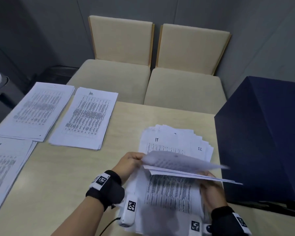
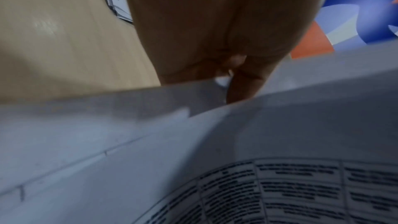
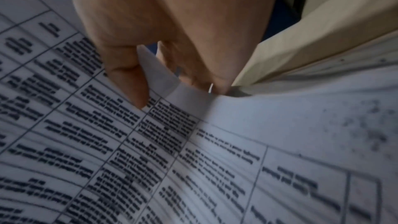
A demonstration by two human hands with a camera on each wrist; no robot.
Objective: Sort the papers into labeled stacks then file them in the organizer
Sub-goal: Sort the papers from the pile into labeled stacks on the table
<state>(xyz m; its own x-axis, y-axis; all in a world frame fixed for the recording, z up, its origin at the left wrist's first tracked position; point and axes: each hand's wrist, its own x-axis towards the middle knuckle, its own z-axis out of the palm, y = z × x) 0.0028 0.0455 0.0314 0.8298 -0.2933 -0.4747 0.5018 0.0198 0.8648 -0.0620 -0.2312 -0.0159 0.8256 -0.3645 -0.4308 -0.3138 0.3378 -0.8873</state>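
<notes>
Three labelled stacks of white printed paper lie sorted, while both hands, left hand and right hand, pinch sheets of the unsorted printed pile, the dark blue box-like organizer seemingly unfilled.

Blue box blocks the right; bare table mid-table between stacks.

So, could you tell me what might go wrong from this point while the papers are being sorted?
The sheets lifted between the left hand and right hand look loosely pinched, so one could slip. The fanned pile marked IT beneath is already untidy and may get knocked further askew. Another IT stack lies at the table's left, so pages could end up split across two stacks.
</notes>
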